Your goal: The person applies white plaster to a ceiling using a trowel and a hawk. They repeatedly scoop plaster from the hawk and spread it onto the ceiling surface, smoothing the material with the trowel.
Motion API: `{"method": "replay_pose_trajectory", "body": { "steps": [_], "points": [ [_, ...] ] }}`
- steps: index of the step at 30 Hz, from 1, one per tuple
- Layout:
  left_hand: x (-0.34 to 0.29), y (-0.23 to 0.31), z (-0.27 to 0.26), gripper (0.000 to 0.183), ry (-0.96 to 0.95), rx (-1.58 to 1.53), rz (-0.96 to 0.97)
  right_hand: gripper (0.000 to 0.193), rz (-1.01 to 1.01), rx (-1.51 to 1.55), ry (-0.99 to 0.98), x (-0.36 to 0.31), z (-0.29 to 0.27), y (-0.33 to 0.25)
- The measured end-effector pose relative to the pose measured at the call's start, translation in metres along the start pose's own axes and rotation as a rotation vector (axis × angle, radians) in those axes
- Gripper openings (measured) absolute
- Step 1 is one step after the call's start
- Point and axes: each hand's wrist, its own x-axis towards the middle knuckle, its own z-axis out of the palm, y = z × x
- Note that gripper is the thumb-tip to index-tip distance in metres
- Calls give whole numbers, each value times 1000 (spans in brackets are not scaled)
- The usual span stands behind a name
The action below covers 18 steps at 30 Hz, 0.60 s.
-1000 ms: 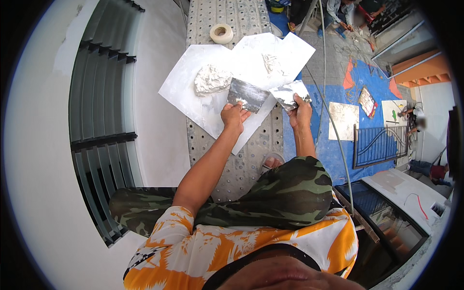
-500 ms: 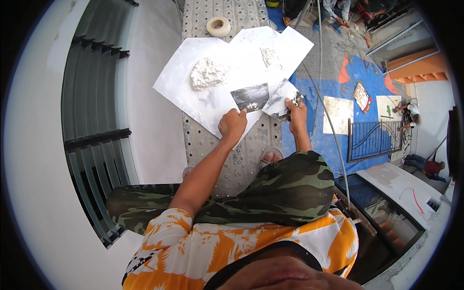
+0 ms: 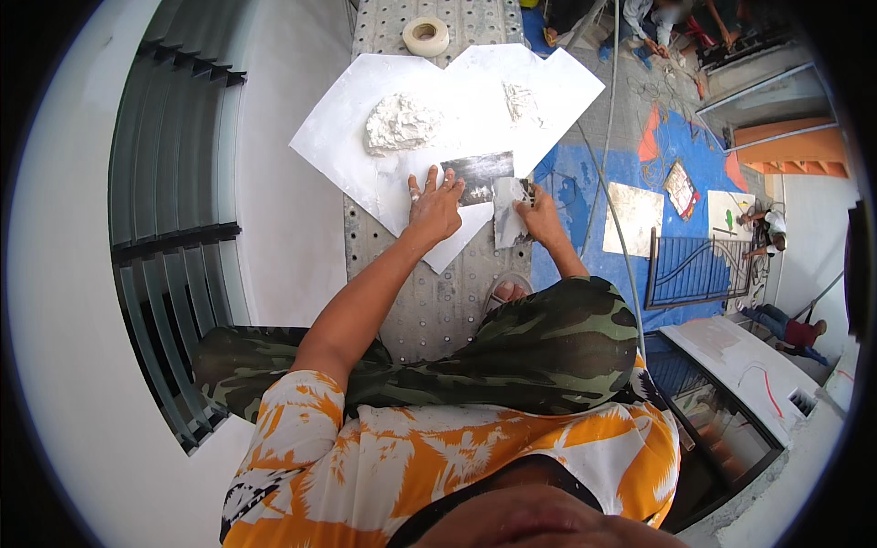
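My right hand [image 3: 541, 219] grips a flat metal putty scraper [image 3: 508, 210] smeared with white paste, close to the board's near right edge. A second blade, a dark rectangular plate [image 3: 479, 168] with white smears, lies on the irregular white board [image 3: 347, 119]. My left hand [image 3: 435, 212] is open, its fingers spread on the board beside this plate's left edge. Farther off on the same board sits a lumpy heap of white putty [image 3: 402, 123]. To the right of the heap is a thinner patch of putty [image 3: 521, 102].
A perforated metal plank [image 3: 420, 315] carries the board, and a roll of tape [image 3: 426, 36] at its far end. Left stands a wall with dark louvres [image 3: 169, 164]. Far below right are a blue tarp [image 3: 585, 183], a metal grille [image 3: 699, 269] and several people. A cable [image 3: 614, 210] hangs at right.
My left hand has let go of the dark plate and opened out on the board. My right hand has turned the scraper more upright and drawn it slightly left and nearer.
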Motion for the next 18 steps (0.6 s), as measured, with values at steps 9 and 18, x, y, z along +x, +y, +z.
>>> {"method": "replay_pose_trajectory", "body": {
  "steps": [9, 18],
  "points": [
    [14, -26, -18, 63, -63, -193, -127, 39, 50, 286, 83, -16, -8, 14],
    [21, -26, -41, 82, -181, -222, -100, 37, 75, 455, 162, -30, 42, -13]
  ]
}}
